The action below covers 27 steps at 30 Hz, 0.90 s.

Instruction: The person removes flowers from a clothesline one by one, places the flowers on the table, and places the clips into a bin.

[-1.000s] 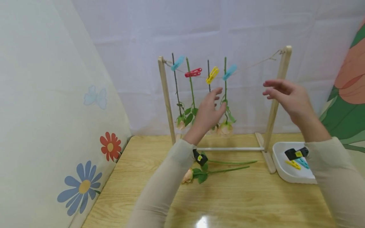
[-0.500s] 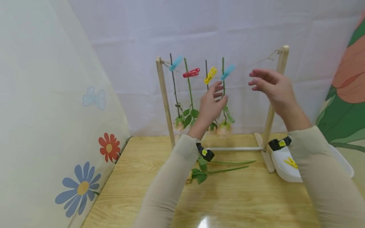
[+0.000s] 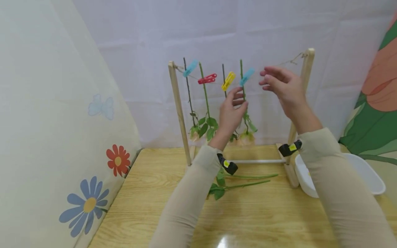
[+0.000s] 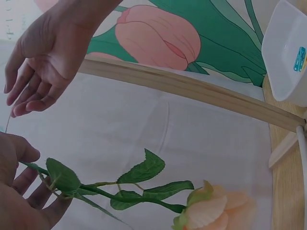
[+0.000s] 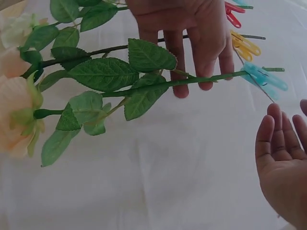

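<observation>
Left hand (image 3: pixel 232 112), fingers parted, partly hides a dark stem (image 5: pixel 112 49); right hand (image 3: pixel 286 86), likewise, string (image 3: pixel 292 62).

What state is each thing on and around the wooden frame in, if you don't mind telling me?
Left hand: fingers loosely spread
Right hand: fingers loosely bent, nothing visibly held
String: tied to both posts, sagging
Four clipped roses: hanging head-down
Red peg: clamped
Yellow peg: clamped
Two blue pegs on the string: clamped
Wooden frame: standing
Two loose roses: lying flat, heads mostly hidden
White tray: upright, partly hidden, pegs inside
</observation>
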Available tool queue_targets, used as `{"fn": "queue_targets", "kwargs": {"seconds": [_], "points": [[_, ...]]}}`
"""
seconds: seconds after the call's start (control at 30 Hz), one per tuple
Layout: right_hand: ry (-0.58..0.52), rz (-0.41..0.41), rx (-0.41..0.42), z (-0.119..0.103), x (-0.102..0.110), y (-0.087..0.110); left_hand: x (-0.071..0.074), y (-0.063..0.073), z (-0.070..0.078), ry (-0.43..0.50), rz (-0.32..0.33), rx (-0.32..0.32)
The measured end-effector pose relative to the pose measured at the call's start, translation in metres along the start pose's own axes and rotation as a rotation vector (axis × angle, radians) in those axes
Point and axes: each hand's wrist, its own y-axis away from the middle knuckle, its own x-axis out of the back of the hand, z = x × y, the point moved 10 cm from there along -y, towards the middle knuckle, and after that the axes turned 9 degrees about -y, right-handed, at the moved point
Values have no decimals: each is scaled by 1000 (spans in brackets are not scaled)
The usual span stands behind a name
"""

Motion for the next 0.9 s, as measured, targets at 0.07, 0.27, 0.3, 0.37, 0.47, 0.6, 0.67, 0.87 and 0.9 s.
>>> {"fn": "queue_targets", "kwargs": {"seconds": [0.07,0.27,0.3,0.37,0.47,0.6,0.67,0.87,0.9], "points": [[26,8,10,-1,-3,0,-1,0,-1,-4,12,9],[104,36,33,-6,-5,1,-3,-2,1,8,43,19],[106,42,32,-7,-5,2,-3,-2,1,10,49,18],[112,51,28,-7,-5,2,-2,-2,3,10,57,16],[125,54,22,-8,-6,4,-1,-2,3,-4,65,14],[145,40,8,-7,-12,4,0,-1,3,-43,59,2],[156,36,-2,-7,-15,4,0,0,5,-60,62,-27],[217,63,-48,-6,-21,2,2,2,9,-75,76,-99],[250,68,-61,-6,-22,2,3,2,10,-74,76,-102]]}}
